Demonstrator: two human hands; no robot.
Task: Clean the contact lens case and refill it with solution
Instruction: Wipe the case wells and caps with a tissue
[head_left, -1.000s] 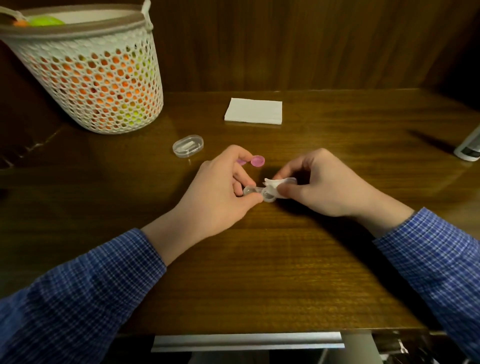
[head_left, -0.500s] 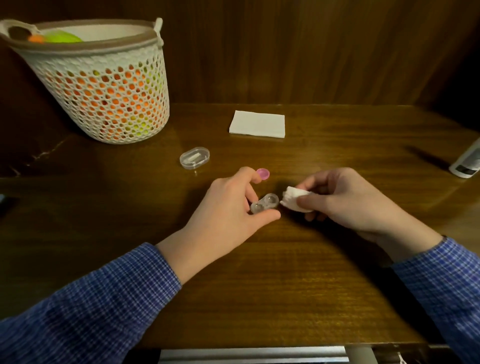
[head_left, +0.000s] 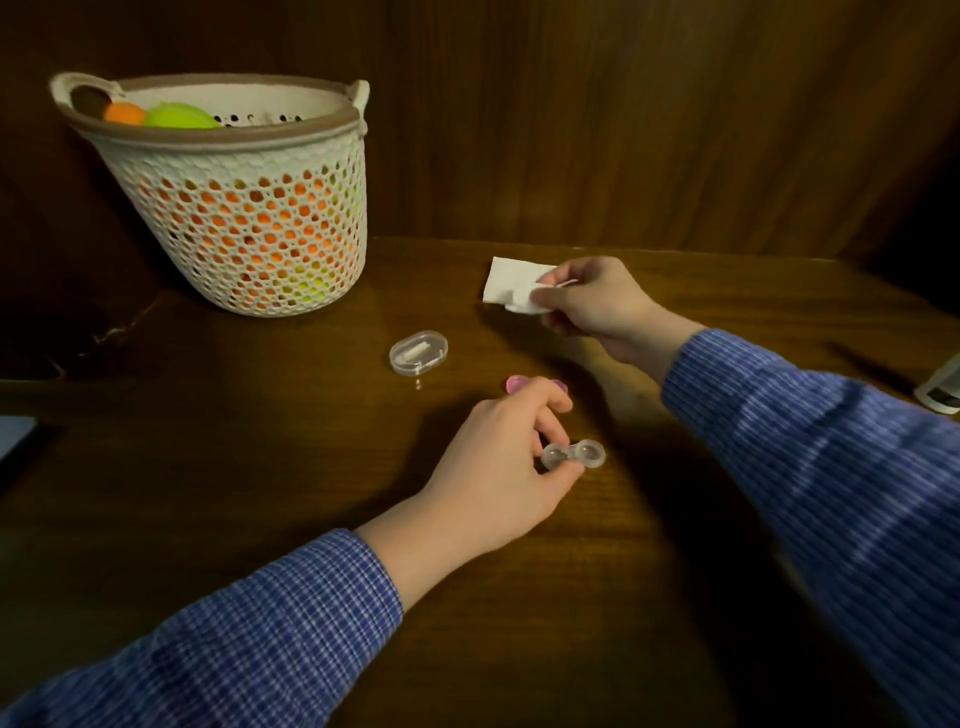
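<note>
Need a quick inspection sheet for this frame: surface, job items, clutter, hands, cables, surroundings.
Surface: dark wooden desk, glossy; a small wet-looking spot near the clear box.
Job's things: lens case, clear, both wells uncapped, held just above the desk; two pink caps behind the left hand; crumpled tissue in the right hand; folded tissue on the desk under it; bottle at the right edge, mostly cut off.
Clutter: small clear box, closed; basket with orange and green things inside.
Hands: left hand pinches the lens case; right hand pinches the crumpled tissue.
Cables: nothing seen.
Surroundings: wood-panelled wall behind the desk; dim light.
</note>
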